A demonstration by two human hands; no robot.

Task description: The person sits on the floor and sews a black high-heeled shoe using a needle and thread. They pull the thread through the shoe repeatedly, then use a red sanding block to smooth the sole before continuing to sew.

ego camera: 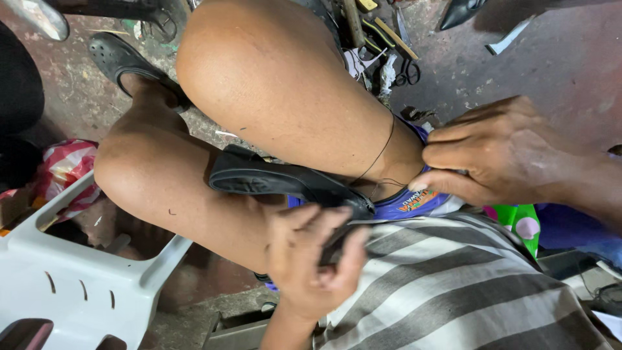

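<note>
A black flat shoe (278, 180) lies wedged between my two bare knees, sole edge toward the camera. My left hand (311, 259) grips the shoe's heel end from below. A thin black thread (382, 150) runs from the shoe up over my right thigh to my right hand (492, 155), whose fingers are pinched shut on it beside the knee. Whether a needle is in those fingers I cannot tell.
A white plastic chair (78, 272) stands at the lower left, with a red and white plastic bag (65, 168) behind it. My foot wears a black clog (120, 58) on the stained concrete floor. Scissors (407, 72) and several tools lie at the top centre.
</note>
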